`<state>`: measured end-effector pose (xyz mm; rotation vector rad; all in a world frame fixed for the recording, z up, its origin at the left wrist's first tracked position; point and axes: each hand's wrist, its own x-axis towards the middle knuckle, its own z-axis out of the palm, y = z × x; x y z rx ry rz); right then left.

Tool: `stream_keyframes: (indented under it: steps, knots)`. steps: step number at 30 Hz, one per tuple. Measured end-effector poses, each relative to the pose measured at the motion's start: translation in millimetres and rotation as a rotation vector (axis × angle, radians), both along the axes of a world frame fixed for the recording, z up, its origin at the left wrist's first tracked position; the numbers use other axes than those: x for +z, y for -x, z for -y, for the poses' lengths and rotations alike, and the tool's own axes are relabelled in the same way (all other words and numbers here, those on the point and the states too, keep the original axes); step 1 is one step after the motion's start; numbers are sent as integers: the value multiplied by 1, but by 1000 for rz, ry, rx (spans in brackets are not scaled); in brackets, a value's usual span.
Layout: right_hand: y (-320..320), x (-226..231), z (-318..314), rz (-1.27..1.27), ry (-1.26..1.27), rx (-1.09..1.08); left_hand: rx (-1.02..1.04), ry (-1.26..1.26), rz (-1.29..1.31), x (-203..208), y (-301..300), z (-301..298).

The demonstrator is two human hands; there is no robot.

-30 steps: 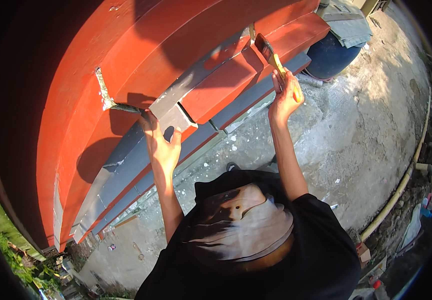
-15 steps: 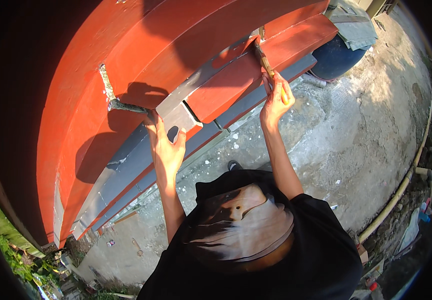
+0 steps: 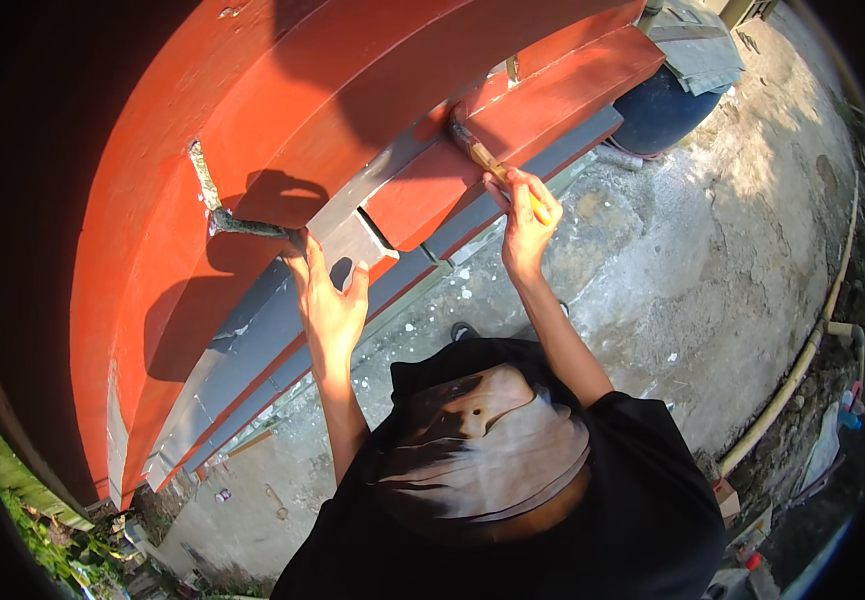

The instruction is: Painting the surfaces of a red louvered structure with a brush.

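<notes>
My right hand (image 3: 528, 222) is closed around the wooden handle of a paintbrush (image 3: 483, 158). The brush's dark bristles touch the inner edge of a red painted ledge (image 3: 538, 100), where it meets a grey strip below the curved red face. Farther left, my left hand (image 3: 333, 305) lies against a grey block (image 3: 358, 240), thumb and fingers spread. Its fingertips meet the end of a crusty, paint-spattered bent bar (image 3: 243, 226) that juts from the red surface; whether they hook round it is hard to see.
A long grey lower ledge (image 3: 263, 350) runs along the red structure. A dark blue rounded container (image 3: 668, 112) with a grey-green cover (image 3: 698, 50) stands at the far right. Below is paint-spotted concrete floor (image 3: 653, 270); a pale pipe (image 3: 793, 370) lines its right edge.
My right hand has drawn the paintbrush left and slightly nearer along the red ledge's inner edge. The left hand stays in its place by the grey block.
</notes>
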<state>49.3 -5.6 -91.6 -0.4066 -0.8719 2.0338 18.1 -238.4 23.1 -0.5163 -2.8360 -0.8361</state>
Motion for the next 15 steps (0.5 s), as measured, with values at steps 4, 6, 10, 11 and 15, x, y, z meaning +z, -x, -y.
stream_keyframes:
  steps: [4, 6, 10, 11, 15]
  knots:
    - [-16, 9, -9, -45, 27, -15, 29, 13, 27, -5, -1, 11]
    - [-6, 16, -30, -31, 18, -199, 32, 22, 23, -7, 0, 11]
    - [6, 22, -23, 22, 16, -199, 1, 11, 1, -2, 0, 2]
    - [7, 21, -9, 54, 99, -160, 4, 18, -4, -2, 1, 1]
    - [-10, 20, 9, 70, 126, -7, 36, 25, 25, 0, -2, 5]
